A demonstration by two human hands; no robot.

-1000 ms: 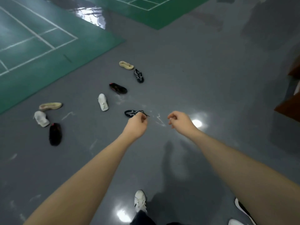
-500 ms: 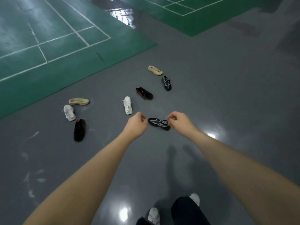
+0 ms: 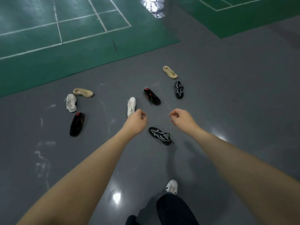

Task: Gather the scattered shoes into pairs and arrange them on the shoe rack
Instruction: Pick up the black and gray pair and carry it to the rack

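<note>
Eight shoes scattered on floor (image 3: 227, 111): three-shoe cluster (image 3: 76, 109) far left, nearest shoe (image 3: 159, 135) between both forearms, four shoes (image 3: 155, 91) behind it.

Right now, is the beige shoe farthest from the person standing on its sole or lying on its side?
It is lying on its side. The far beige shoe turns its opening and inner lining sideways toward the camera, while the black-and-white shoe beside it sits flat on its sole.

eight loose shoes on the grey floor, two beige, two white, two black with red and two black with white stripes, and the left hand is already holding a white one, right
Not quite. The head view shows the left hand loosely curled and holding nothing; the nearer white shoe lies on the grey floor just beyond it. The rest stands: eight loose shoes, two of each kind.
</note>
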